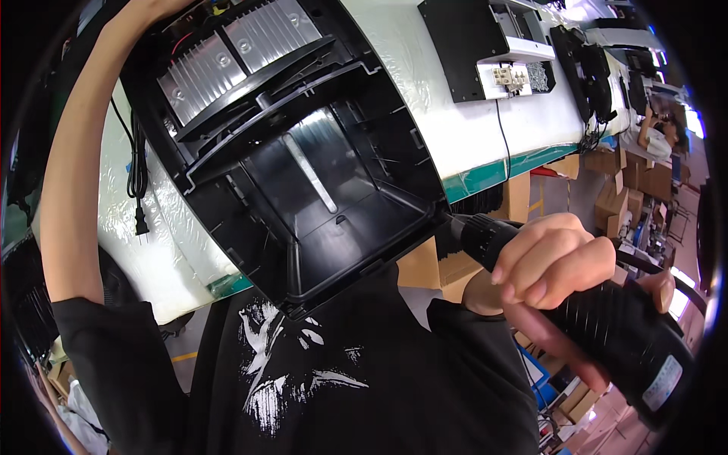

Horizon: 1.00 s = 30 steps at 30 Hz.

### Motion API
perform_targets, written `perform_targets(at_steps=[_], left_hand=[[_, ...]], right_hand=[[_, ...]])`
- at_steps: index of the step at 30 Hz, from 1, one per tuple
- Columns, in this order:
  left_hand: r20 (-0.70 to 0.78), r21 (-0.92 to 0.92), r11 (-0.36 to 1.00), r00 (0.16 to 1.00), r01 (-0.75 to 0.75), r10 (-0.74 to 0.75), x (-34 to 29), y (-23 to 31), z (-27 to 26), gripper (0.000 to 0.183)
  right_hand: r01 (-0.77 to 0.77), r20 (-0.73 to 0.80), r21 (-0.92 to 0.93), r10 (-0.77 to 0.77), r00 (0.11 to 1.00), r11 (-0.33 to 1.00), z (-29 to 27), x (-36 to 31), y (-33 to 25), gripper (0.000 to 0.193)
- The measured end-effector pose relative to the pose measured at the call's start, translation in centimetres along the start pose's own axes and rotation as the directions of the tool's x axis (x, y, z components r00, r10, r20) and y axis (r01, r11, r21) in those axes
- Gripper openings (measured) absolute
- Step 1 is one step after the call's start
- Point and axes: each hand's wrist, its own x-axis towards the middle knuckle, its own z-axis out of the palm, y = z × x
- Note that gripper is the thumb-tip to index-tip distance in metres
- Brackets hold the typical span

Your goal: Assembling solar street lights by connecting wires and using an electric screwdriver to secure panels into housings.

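Note:
A black plastic housing [356,250] with a deep open compartment lies tilted on the table in front of me. Ribbed silver metal plates [243,57] sit in its far part. My right hand [561,258] is wrapped around a black power screwdriver [622,341]. The tool's nose points left at the housing's near right corner; whether the tip touches it is hard to see. Stretched up along the housing's left side, my left arm ends in my left hand [152,6] at the far left corner. The picture's top edge cuts off its fingers.
A power cord with a plug [140,220] lies left of the housing on the film-covered white table [409,45]. Farther right stand a black metal case [462,49], a terminal block [509,78] and small screws [538,77]. Cardboard boxes [607,197] and another person [660,136] are beyond.

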Motion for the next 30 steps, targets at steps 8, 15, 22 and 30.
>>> perform_targets(at_steps=[8, 15, 22, 30], left_hand=[[0.001, -0.047, 0.997, 0.998, -0.062, 0.062, -0.1, -1.2, -0.4, 0.033], [0.048, -0.060, 0.998, 0.998, 0.033, -0.030, -0.2, -0.9, -0.2, 0.029], [-0.118, 0.001, 0.986, 0.979, -0.167, 0.166, 0.5, -7.0, 2.7, 0.048], [0.129, -0.168, 0.984, 0.991, 0.060, -0.038, 0.8, -4.8, 1.9, 0.046]], right_hand=[[0.365, -0.170, -0.193, -0.397, 0.902, 0.911, 2.9, 1.2, 1.6, 0.080], [0.345, -0.382, -0.115, -0.363, 0.850, 0.931, 0.2, -0.5, -3.8, 0.056], [0.126, -0.484, -0.857, -0.864, 0.138, 0.500, -5.7, -3.7, -9.1, 0.068], [0.011, -0.635, -0.755, -0.736, 0.234, 0.655, -10.8, -1.3, -1.2, 0.084]])
